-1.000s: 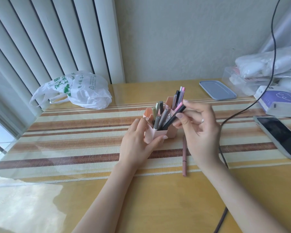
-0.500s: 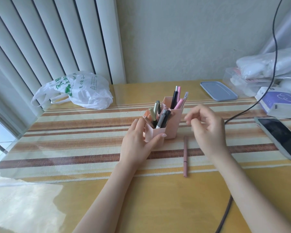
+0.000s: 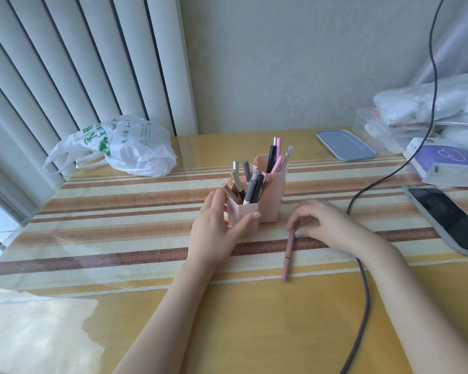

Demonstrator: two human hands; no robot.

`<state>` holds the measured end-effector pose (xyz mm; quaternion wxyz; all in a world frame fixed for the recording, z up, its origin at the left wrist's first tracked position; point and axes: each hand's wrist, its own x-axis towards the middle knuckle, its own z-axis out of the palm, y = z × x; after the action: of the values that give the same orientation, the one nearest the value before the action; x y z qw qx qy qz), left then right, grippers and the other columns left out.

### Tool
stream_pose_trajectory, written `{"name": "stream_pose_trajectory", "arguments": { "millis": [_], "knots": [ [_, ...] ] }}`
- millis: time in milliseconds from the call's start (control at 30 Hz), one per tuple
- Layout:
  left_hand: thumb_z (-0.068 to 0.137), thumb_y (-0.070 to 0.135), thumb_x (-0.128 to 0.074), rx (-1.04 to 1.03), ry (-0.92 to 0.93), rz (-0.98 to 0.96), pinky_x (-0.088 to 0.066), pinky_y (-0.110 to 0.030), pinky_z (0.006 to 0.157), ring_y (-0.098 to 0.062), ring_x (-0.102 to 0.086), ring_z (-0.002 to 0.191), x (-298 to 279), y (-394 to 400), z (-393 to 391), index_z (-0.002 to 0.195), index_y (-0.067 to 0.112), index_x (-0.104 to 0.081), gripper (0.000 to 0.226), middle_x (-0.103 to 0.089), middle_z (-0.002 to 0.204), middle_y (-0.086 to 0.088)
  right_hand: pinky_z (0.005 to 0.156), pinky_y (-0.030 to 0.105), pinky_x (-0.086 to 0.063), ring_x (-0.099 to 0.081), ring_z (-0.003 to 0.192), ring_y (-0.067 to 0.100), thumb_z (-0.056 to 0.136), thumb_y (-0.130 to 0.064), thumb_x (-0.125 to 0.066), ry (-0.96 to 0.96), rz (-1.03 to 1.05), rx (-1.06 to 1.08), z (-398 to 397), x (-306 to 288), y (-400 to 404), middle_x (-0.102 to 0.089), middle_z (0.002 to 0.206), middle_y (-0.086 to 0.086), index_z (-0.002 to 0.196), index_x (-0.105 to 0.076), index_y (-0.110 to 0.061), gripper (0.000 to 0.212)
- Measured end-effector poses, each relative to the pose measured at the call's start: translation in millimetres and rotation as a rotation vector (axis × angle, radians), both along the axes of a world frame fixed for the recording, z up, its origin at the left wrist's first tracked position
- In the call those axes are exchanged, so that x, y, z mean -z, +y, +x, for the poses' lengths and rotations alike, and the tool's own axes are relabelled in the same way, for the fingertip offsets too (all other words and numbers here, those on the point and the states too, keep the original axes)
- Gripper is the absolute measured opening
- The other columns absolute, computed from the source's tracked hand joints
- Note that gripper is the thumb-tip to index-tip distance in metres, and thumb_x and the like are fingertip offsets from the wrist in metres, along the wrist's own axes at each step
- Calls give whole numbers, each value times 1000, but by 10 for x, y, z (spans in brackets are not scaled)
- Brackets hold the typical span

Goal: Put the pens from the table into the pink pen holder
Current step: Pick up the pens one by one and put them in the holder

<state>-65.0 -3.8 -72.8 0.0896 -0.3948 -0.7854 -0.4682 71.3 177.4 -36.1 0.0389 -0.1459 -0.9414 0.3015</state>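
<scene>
You cannot see the far tip of the pink pen (image 3: 287, 255); your right hand (image 3: 325, 225) covers it, so any grip there is unclear. Your left hand (image 3: 216, 228) hides the near-left wall of the pink pen holder (image 3: 268, 206). The phone (image 3: 446, 220) at the table's right edge is cut off by the frame.

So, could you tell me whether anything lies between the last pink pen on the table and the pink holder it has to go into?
Nothing visible does. The pink pen lies just right of the pink pen holder, with bare striped mat between. The right hand touches the pen's far end; the left hand grips the holder's front-left side, away from that path.
</scene>
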Motion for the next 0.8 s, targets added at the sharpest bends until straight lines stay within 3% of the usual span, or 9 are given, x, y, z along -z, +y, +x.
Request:
{"name": "stream_pose_trajectory", "arguments": {
  "millis": [100,233,300,367,467,567,667,733,800],
  "knots": [
    [75,64,-57,-5,7,-1,-54,-41,59,-15,-54,76,1,-3,-1,87,12,-45,55,-52,89,3,92,35,-42,-52,101,14,80,-17,-74,-9,14,-11,-9,9,10,-59,97,-15,73,-67,-32,18],
    [75,64,-56,-5,12,2,-54,-41,60,-11,-52,79,-2,-1,2,87,12,-46,54,-51,88,5,95,26,-32,-40,113,6,82,-21,-73,-45,40,-29,-30,11,-54,-49,112,-27,92,-69,-40,22],
    [75,64,-56,-4,16,2,-54,-40,61,-11,-53,80,-2,-2,1,88,12,-46,55,-52,89,5,96,24,-33,-40,111,3,81,-26,-73,-56,47,-64,-40,-1,-104,-49,110,-28,101,-69,-42,26],
    [75,63,-56,-2,16,3,-54,-40,61,-12,-54,81,-1,0,-1,89,12,-46,54,-52,90,5,94,27,-35,-42,106,5,78,-34,-75,-52,89,-88,-69,-3,-199,-54,105,-24,97,-70,-43,22],
    [74,63,-57,-4,19,4,-54,-41,61,-12,-54,81,4,2,-5,88,12,-46,54,-51,87,6,90,34,-44,-51,96,8,77,-29,-76,-11,74,-143,-143,19,-356,-59,96,-14,83,-70,-36,11],
    [74,62,-58,-3,12,12,-54,-40,61,-9,-54,80,6,4,-4,88,12,-46,53,-51,87,7,74,17,-44,-53,78,-2,81,-22,-73,42,-33,-144,-141,-29,-431,-60,85,-14,79,-67,-33,13],
    [72,58,-58,4,10,26,-52,-36,60,-2,-52,80,-1,6,-1,88,13,-47,49,-51,86,8,63,11,-43,-53,67,-1,86,-15,-68,218,-192,-104,-114,-150,-461,-66,84,-9,89,-62,-38,24],
    [73,58,-59,7,2,22,-54,-38,62,-5,-54,81,-6,12,-1,90,13,-47,50,-52,88,6,70,20,-51,-63,78,8,88,-9,-65,397,-338,-118,-98,-210,-477,-68,86,-4,105,-54,-44,40],
    [73,59,-63,-3,5,35,-54,-38,61,-9,-56,79,-8,9,-3,87,13,-46,50,-52,85,6,65,24,-54,-66,80,16,88,-2,-62,558,-439,-128,-89,-245,-497,-67,86,0,122,-45,-46,58]
  ]
}}
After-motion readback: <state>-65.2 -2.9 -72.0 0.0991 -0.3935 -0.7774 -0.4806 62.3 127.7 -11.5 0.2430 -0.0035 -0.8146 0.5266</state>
